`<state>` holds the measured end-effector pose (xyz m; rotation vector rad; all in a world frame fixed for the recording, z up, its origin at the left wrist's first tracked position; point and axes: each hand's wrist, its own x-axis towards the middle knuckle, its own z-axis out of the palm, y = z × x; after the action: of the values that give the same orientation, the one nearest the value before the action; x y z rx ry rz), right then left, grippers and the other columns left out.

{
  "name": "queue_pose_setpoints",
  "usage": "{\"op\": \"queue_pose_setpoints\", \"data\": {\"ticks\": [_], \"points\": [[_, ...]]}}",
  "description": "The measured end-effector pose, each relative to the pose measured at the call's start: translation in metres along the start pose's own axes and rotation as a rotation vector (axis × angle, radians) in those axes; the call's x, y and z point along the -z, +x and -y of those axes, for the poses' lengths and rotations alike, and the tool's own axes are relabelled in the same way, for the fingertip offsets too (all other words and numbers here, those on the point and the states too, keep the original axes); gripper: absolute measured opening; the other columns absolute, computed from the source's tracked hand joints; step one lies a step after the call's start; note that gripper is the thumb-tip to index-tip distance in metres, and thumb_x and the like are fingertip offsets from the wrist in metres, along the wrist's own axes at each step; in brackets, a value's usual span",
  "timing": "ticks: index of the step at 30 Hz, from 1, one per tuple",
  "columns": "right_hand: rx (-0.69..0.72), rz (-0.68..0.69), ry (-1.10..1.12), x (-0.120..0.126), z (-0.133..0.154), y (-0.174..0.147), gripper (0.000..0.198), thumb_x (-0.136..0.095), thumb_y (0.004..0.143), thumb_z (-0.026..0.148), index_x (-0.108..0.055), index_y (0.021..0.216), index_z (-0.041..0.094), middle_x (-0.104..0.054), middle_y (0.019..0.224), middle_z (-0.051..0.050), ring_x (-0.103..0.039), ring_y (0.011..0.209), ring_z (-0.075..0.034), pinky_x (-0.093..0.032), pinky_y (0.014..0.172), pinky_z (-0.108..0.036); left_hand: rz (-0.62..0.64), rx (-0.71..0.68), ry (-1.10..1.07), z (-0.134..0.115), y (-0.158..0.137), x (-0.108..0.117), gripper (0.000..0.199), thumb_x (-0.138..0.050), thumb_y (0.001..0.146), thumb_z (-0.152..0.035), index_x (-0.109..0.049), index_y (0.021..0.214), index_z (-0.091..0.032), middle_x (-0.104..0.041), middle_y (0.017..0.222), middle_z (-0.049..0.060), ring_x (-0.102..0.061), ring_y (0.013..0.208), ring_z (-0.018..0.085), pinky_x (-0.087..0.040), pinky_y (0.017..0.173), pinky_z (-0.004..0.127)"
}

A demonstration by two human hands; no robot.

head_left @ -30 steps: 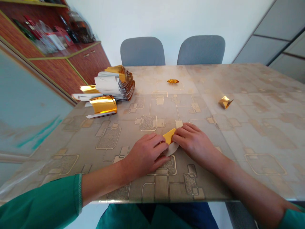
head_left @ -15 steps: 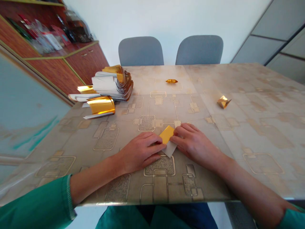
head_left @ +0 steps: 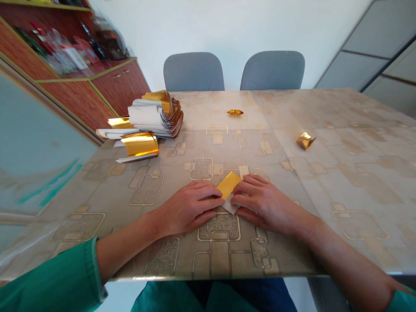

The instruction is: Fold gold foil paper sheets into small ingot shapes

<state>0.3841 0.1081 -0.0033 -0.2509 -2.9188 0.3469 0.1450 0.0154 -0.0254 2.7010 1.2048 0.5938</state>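
Note:
A small piece of folded gold paper (head_left: 229,184), with its white back showing at the lower corner, lies on the patterned tabletop in front of me. My left hand (head_left: 193,206) has its fingertips on the paper's left edge, the fingers held close together. At the right edge, my right hand (head_left: 260,201) pinches the paper; its thumb and the paper's right corner are partly hidden. Farther off sit two folded gold paper pieces, a narrow one (head_left: 235,112) at the back and a pointed one (head_left: 305,141) to the right.
On the left of the table (head_left: 351,173) stands a thick, curled stack of gold-and-white paper sheets (head_left: 147,117), with one loose bundle (head_left: 141,146) in front. Two grey chairs (head_left: 194,71) face me beyond the table. A wooden cabinet (head_left: 120,82) with bottles is behind left.
My right fingers have shifted slightly down along the paper's right edge, so more of the gold face shows and less of the white. My left hand stays nearly in place.

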Motion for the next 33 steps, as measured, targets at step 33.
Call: {"op": "queue_pose_setpoints", "data": {"ticks": [33], "points": [[-0.113, -0.04, 0.198, 0.0018, -0.0043, 0.0014, 0.014, -0.056, 0.094, 0.025, -0.067, 0.086, 0.02, -0.064, 0.091, -0.005, -0.056, 0.087, -0.018, -0.042, 0.079, -0.033, 0.022, -0.048, 0.033, 0.0039, -0.0008, 0.0006, 0.033, -0.048, 0.098, -0.025, -0.058, 0.129, -0.02, -0.064, 0.129, 0.007, -0.058, 0.119, 0.022, -0.048, 0.104, 0.043]]}}
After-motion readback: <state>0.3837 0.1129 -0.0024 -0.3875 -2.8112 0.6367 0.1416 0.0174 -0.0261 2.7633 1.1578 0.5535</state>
